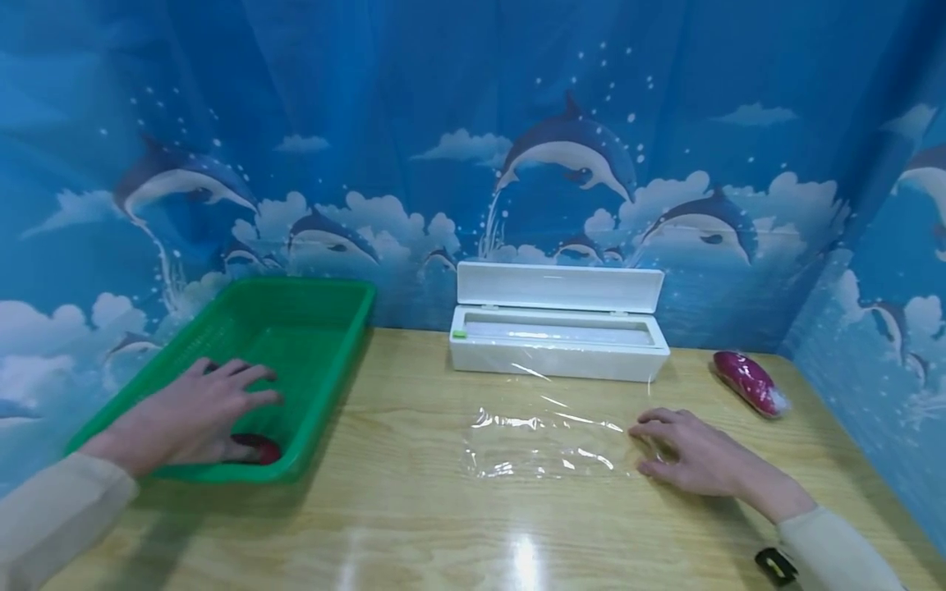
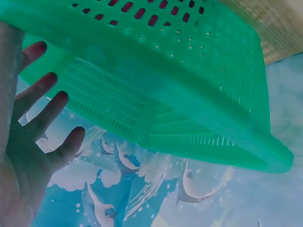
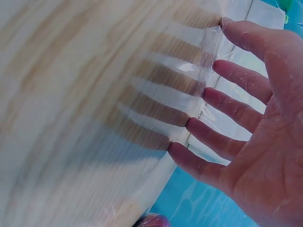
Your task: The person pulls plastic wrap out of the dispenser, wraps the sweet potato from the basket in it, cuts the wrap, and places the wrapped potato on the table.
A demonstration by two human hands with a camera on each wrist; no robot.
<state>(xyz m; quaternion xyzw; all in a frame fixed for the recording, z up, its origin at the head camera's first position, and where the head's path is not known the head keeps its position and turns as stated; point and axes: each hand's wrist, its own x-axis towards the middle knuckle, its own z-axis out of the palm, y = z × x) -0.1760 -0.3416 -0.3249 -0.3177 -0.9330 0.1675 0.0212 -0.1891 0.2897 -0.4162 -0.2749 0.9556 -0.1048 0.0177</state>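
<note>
In the head view my left hand [image 1: 195,410] hangs over the near end of a green basket [image 1: 355,353], fingers spread and loosely bent, above a dark red item [image 1: 259,449] inside it. The left wrist view has that hand [image 2: 40,123] with its fingers apart beside the basket wall [image 2: 189,113]. A clear plastic film [image 1: 543,443] lies on the table in front of a white box. At the film's right edge is my right hand [image 1: 698,455]; in the right wrist view its fingertips touch the film's edge, the hand [image 3: 255,104] spread.
The white box [image 1: 562,361] stands at the back of the wooden table [image 1: 414,525], its lid raised. A film-wrapped purple item [image 1: 750,383] lies at the back right. A small black object [image 1: 776,566] is near the right sleeve. A blue dolphin-print curtain [image 1: 414,123] hangs behind.
</note>
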